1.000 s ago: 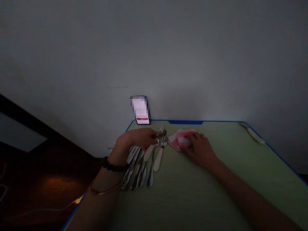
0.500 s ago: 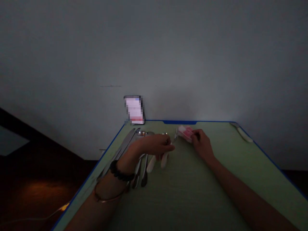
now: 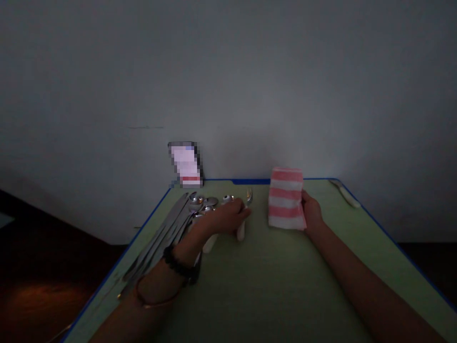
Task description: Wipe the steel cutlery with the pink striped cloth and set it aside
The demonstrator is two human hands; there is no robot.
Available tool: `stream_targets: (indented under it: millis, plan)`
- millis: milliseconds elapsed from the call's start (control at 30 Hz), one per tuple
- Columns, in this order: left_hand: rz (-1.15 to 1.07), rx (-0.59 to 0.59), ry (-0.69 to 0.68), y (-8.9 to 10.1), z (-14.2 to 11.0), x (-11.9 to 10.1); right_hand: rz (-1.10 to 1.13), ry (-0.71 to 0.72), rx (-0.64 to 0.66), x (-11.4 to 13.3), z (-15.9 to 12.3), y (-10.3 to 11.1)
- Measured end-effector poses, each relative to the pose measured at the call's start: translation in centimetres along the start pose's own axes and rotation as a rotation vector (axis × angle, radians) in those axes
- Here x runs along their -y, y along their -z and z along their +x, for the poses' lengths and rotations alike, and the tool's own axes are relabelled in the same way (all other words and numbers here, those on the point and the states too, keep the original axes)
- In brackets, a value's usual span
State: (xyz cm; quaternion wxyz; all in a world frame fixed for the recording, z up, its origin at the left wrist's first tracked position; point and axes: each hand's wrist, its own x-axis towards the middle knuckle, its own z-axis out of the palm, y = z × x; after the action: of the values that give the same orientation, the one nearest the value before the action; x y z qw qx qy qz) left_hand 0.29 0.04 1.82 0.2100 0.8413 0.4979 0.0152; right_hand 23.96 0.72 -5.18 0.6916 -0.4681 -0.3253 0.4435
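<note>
My left hand (image 3: 232,216), with a dark bead bracelet on its wrist, is closed on a fork (image 3: 241,232) with a white handle. The tines point toward the wall, and the hand is low over the table at the right end of the cutlery. My right hand (image 3: 312,212) grips the right edge of a pink-and-white striped cloth (image 3: 286,197), which hangs spread out and apart from the fork. Left of the fork lie spoons (image 3: 211,201), partly covered by my left hand and forearm. Another white handle (image 3: 210,243) shows beneath that hand.
Several table knives (image 3: 157,233) lie side by side along the left of the pale green table (image 3: 257,295). A lit phone (image 3: 186,164) leans on the wall behind. Near the far right corner is a white-handled utensil (image 3: 345,193). Blue trim (image 3: 385,231) edges the table.
The cloth, bunched near the fork's tines before, is now drawn to the right and spread open in my right hand. My left hand stays on the fork, whose tines now point away. The view has shifted right.
</note>
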Motion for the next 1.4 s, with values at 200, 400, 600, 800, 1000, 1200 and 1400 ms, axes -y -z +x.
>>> stream_targets:
  millis: [200,400,600,800,1000,1200,1400]
  plan:
    - [0.008,-0.147,0.101,-2.8,-0.2,-2.3,0.099,-0.127,0.244,1.0,-0.4,-0.4]
    - [-0.039,-0.197,0.097,-3.8,-1.0,-2.9,0.145,-0.224,0.224,0.9,-0.3,-1.1]
    - [-0.208,-0.264,0.035,-4.3,-0.8,-2.7,0.169,-0.189,-0.079,-0.1,-0.1,-1.1]
    - [-0.347,-0.294,0.025,-4.1,-0.6,-2.3,0.089,-0.052,-0.171,-0.7,-0.4,-1.6]
    - [-0.467,-0.313,0.026,-4.3,-0.2,-2.1,0.154,-0.175,0.331,1.2,-1.4,-1.9]
    - [-0.442,-0.31,-0.055,-4.2,-0.3,-2.3,0.146,-0.255,0.422,1.3,-1.7,-2.3]
    - [-0.449,-0.288,-0.106,-4.4,-0.4,-2.3,0.089,-0.187,0.523,2.0,-2.5,-3.2]
